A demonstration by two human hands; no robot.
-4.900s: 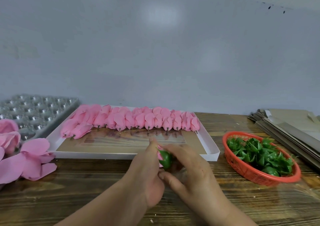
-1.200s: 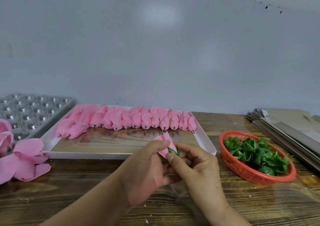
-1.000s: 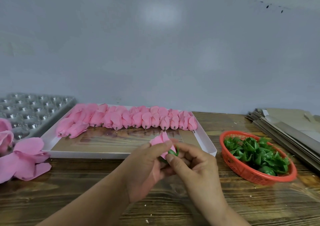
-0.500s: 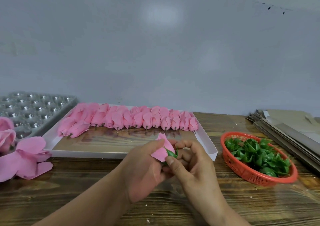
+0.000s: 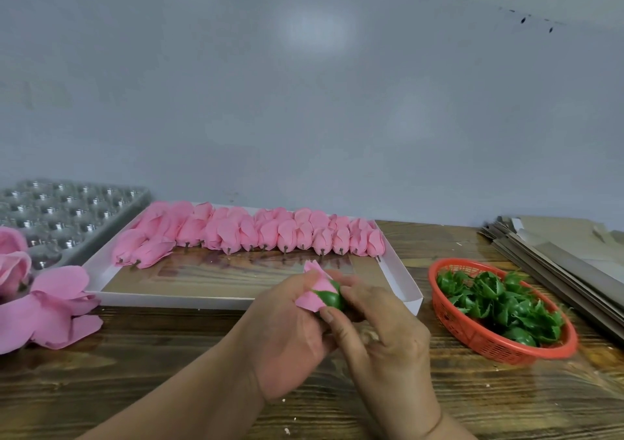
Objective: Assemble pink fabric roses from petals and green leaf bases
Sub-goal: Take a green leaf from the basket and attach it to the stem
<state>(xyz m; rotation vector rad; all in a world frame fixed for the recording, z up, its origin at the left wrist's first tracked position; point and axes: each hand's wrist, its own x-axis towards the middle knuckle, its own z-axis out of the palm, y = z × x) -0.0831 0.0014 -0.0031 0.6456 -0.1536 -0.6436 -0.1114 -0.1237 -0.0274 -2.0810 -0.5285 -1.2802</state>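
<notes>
While both hands meet just in front of the white tray [image 5: 403, 282], the left hand [image 5: 287, 335] grips a pink rosebud [image 5: 312, 292], largely hidden by its fingers. The right hand [image 5: 381, 325] pinches the green leaf base [image 5: 331, 298] onto it, left of the red basket [image 5: 489, 341].

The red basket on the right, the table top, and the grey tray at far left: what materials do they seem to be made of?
Red basket: probably moulded plastic, matte; its wall is a fine regular lattice.
Table top: looks like wood or a wood-grain laminate, with dark streaked grain and a slight sheen; which one is unclear.
Grey tray: likely thin formed plastic or metal, with glossy highlights on rows of round cells.
</notes>
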